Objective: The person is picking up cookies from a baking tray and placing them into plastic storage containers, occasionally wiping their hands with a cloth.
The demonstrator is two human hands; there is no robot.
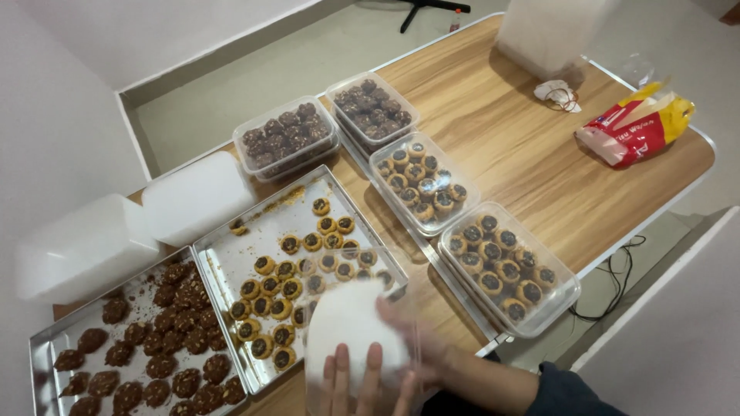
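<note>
I hold a clear plastic container lined with white paper, tilted above the near edge of the table. My left hand presses flat against its near side, fingers pointing up. My right hand grips its right wall, seen blurred through the plastic. Just behind it is a metal tray of small round tarts with dark centres. To the left, a second metal tray carries chocolate clusters.
Four filled clear tubs line the wooden table: two with chocolate clusters, two with tarts. White lidded boxes sit at the left. A red-and-yellow bag, a crumpled wrapper and a white bin lie far right.
</note>
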